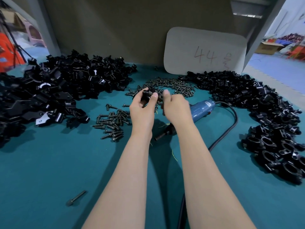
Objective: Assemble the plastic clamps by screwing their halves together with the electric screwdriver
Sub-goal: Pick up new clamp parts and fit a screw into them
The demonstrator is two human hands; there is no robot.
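Gripping a black clamp in my left hand over the screw pile, I curl my blurred right hand beside it, and I cannot tell what it holds; the electric screwdriver lies on the worktop.

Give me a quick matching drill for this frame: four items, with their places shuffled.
Items:
1. electric screwdriver
2. white card
3. clamp piece
4. lone dark pin

Places:
A. propped against the back wall
B. gripped in the left hand
C. lying flat on the table, right of centre
D. alone at the near left of the table

Pairs: 1-C, 2-A, 3-B, 4-D
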